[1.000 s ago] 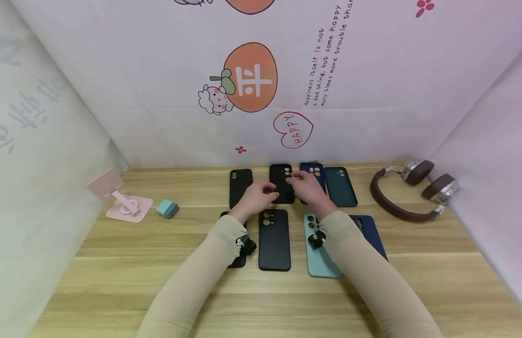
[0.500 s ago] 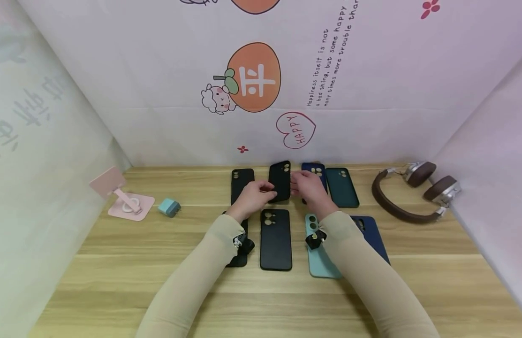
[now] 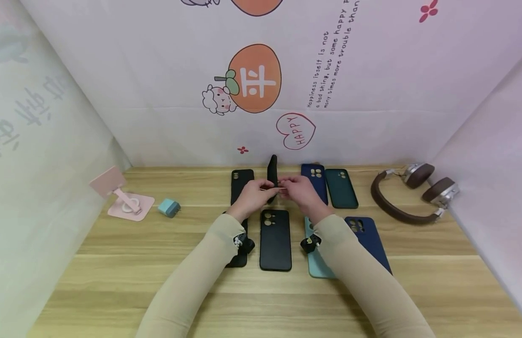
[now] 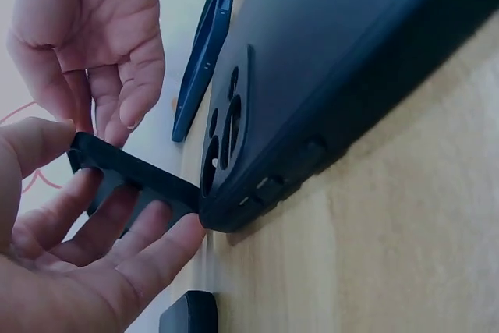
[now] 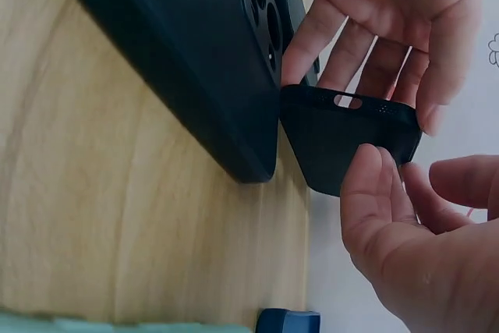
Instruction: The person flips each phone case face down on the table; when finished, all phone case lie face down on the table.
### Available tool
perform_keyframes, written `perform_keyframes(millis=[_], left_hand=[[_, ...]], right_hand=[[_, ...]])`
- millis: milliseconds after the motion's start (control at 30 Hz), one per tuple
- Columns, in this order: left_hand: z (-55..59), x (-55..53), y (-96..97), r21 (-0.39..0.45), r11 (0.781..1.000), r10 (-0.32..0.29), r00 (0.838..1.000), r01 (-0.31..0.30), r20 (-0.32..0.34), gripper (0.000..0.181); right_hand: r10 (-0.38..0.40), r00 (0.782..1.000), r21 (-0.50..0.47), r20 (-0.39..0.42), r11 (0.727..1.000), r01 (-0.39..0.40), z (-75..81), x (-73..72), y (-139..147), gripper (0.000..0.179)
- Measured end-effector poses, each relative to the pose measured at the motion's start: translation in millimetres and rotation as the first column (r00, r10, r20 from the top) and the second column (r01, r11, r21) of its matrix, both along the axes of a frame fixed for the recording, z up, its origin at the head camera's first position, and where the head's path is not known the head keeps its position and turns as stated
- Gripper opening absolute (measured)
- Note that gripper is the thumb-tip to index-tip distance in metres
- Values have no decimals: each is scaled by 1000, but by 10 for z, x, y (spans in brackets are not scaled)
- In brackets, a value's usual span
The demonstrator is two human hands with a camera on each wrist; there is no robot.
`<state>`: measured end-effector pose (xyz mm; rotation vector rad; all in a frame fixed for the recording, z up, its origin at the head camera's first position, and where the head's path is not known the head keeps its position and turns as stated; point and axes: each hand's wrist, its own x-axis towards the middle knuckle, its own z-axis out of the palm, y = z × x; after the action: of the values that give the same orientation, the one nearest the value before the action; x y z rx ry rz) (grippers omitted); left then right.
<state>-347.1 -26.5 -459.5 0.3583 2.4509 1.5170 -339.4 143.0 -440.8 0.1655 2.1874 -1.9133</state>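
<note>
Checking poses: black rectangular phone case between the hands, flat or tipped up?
Tipped up: in the head view the black phone case shows edge-on, the left hand holding it.

The head view is bright and evenly lit, its light source out of sight. The pale-brown wood-grain table [image 3: 117, 281] takes only soft, faint shadows, one running beside the long beige right sleeve [image 3: 370, 286] toward the near edge. Past the far edge, the white printed cloth wall [image 3: 168, 131] turns pinkish toward the right. Wide-angle stretch makes the side walls lean outward. The thin upended black phone case [image 3: 272, 170] is a dark shape with little surface detail. Both wrist views are dimmer and bluish, the large matte-black phone case [image 4: 327, 60] soft-edged up close, the table's grain blurred.
</note>
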Motion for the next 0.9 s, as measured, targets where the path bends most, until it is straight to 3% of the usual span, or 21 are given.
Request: perform_keyframes(millis=[133, 267, 467, 667, 767, 900], left_hand=[[11, 5, -24, 80, 997, 11, 1000, -13, 24, 30], [45, 13, -36, 213, 977, 8, 997, -23, 71, 26], [150, 42, -26, 436, 898, -4, 990, -59, 141, 29], [192, 64, -26, 580, 809, -12, 983, -98, 184, 33], [196, 73, -29, 611, 786, -22, 984, -94, 179, 31], [190, 89, -48, 626, 777, -42, 987, -65, 154, 35]], right_hand=[[10, 1000, -1, -18, 1000, -10, -37, -1, -26, 33], [4, 1000, -6, -23, 1000, -4, -80, -2, -34, 31], [-1, 1000, -20, -11, 1000, 0, -90, 2, -26, 36], [3, 1000, -127, -4, 992, -3, -81, -4, -6, 42], [-13, 1000, -167, -5, 986, 12, -80, -13, 2, 42], [-43, 999, -186, -9, 982, 40, -86, -17, 0, 42]])
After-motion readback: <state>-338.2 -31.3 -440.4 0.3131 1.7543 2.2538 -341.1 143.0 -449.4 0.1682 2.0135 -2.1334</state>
